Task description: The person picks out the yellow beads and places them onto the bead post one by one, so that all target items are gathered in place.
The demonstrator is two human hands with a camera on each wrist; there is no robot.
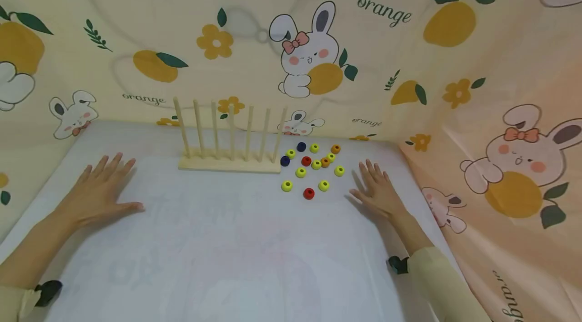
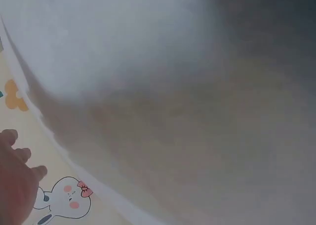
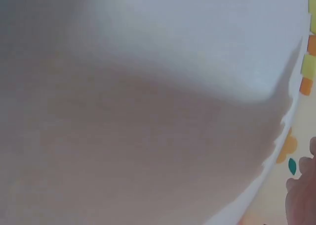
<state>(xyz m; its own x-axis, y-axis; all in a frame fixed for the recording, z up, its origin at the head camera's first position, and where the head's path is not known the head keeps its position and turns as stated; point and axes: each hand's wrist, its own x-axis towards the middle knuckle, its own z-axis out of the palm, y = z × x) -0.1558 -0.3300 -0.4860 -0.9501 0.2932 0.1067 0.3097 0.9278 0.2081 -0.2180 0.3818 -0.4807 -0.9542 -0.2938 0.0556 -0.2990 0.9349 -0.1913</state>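
My left hand (image 1: 101,191) lies spread on the white tabletop at the left, palm down and holding nothing. Over on the right, my right hand (image 1: 376,189) rests the same way, its fingers extended just beside a scatter of beads. Between the hands, toward the back, stands a wooden rack (image 1: 229,164) with several upright bare pegs. The beads lie loose to the right of the rack: yellow ones (image 1: 301,173), red ones (image 1: 308,193), orange ones (image 1: 335,149) and dark blue ones (image 1: 301,146). Both wrist views show mostly tabletop, with part of the left hand (image 2: 17,180) and right hand (image 3: 302,190) at the edges.
Cloth printed with rabbits and oranges hangs behind the table (image 1: 227,251) and along its right side as a curtain (image 1: 514,160). Dark bands sit at the left wrist (image 1: 48,292) and right wrist (image 1: 398,264).
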